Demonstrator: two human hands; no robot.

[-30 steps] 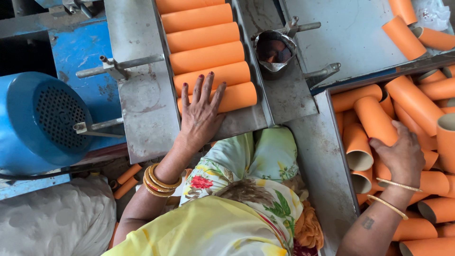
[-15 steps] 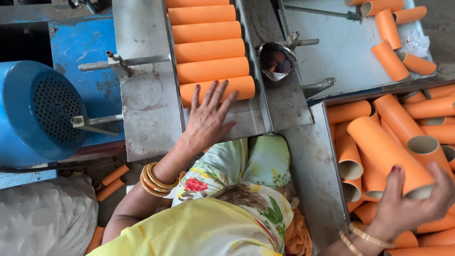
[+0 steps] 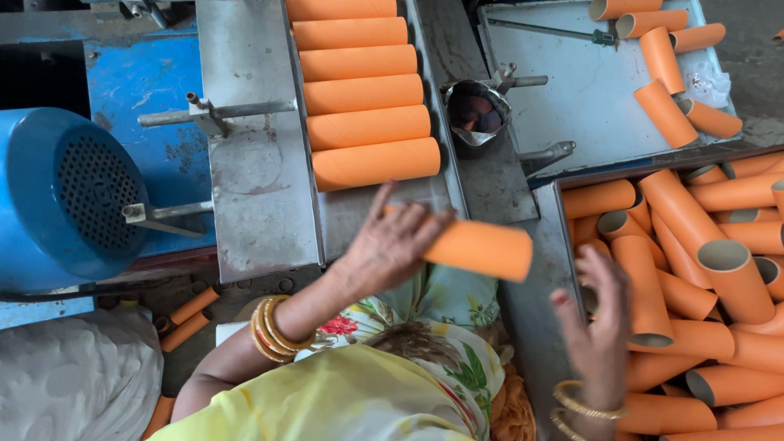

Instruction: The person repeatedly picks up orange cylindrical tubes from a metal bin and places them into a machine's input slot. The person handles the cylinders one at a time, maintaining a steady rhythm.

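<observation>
My left hand, with gold bangles at the wrist, is closed on one end of an orange cardboard tube. The tube hangs level just below a row of several like tubes lying side by side on a metal chute. My right hand hovers with fingers spread and nothing in it, to the right of the held tube. It is over the left edge of a bin piled with orange tubes.
A blue motor housing stands at the left beside the chute. A small metal cup sits right of the tube row. A grey tray at the back right holds several loose tubes. A white sack lies bottom left.
My right hand lifted a tube out of the bin and carried it left. My left hand left the tube row and now grips that tube; the right hand has let go.
</observation>
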